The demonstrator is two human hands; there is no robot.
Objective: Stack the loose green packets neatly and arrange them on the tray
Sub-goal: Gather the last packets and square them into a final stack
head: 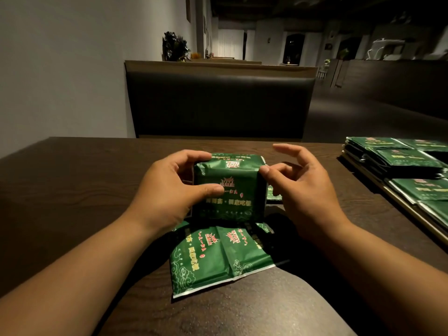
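**Green packets squared up at centre, more already on the tray**

A dark wood table [72, 190] fills the lower half of the frame. Behind it, a black padded bench [218, 105] stands against a grey wall. At the right edge a tray [402, 204] with a pale rim lies on the table, carrying tray packets [400, 161] in flat, low piles set side by side.

At the centre a stack [230, 190] of green packets stands on edge, its printed face tilted toward the camera. Just below it, nearer the lower edge, loose packets [218, 258] lie flat and overlapping on the table.

Each packet bears a red-and-white emblem shaped like a roofed building, gold Chinese characters beneath it and pale cloud scrolls at the corners. The characters are too blurred to read with confidence.

The left hand [167, 187] grips the stack, its thumb lying across the front face and its fingers curled over the top left corner. The right hand [305, 190] is spread. Its thumb tip touches the stack's upper right edge, while its fingers are bent loosely and held clear of the packets.
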